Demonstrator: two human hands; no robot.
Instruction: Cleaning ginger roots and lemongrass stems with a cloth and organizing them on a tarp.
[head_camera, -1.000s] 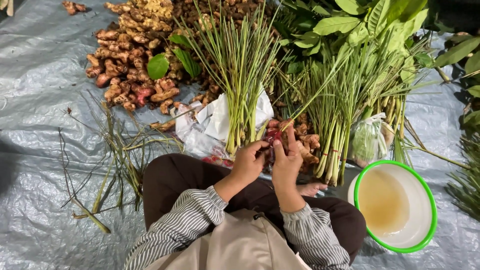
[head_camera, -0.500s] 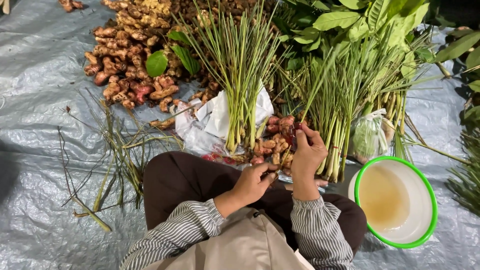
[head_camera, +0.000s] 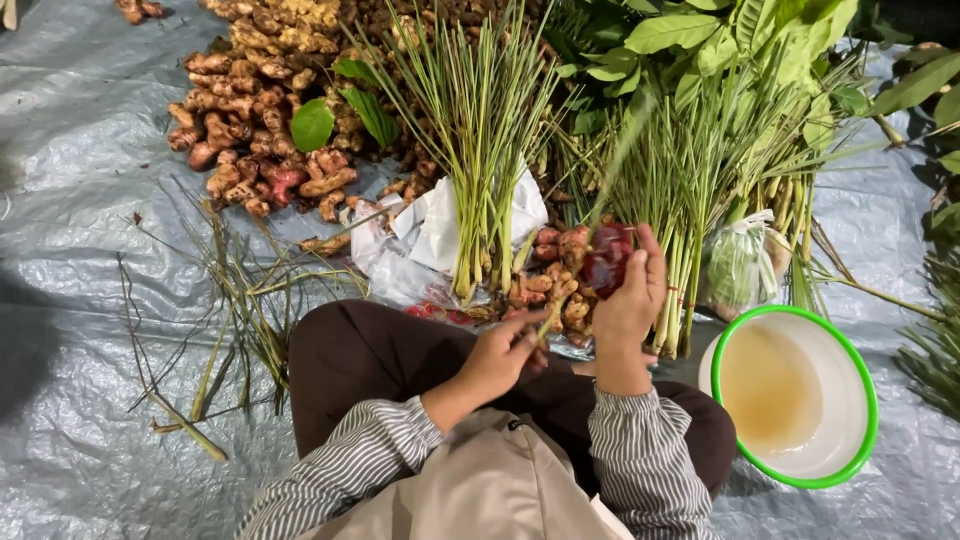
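Head view, looking down at a seated person on a grey tarpaulin (head_camera: 70, 200). Centre right of the frame: the right hand (head_camera: 632, 300) is raised, palm turned toward the camera, fingers curled around a dark red rhizome piece (head_camera: 606, 258), which it holds above the small heap of pinkish rhizomes (head_camera: 550, 285). The piece appears firm, knobbly and light; its skin looks slightly glossy and may be slick, so a grip across its thick middle seems soundest. Centre of the frame: the left hand (head_camera: 502, 352) lies lower, over the lap, fingers pinched narrowly on a thin pale stalk (head_camera: 546, 322); whether it also grips a tool cannot be told. Both forearms, in striped sleeves, bend inward. Upper centre: lemongrass bundles (head_camera: 490, 150) stand upright. Upper left: a ginger pile (head_camera: 250, 140). Lower right: a white bowl with green rim (head_camera: 858, 370), holding cloudy liquid
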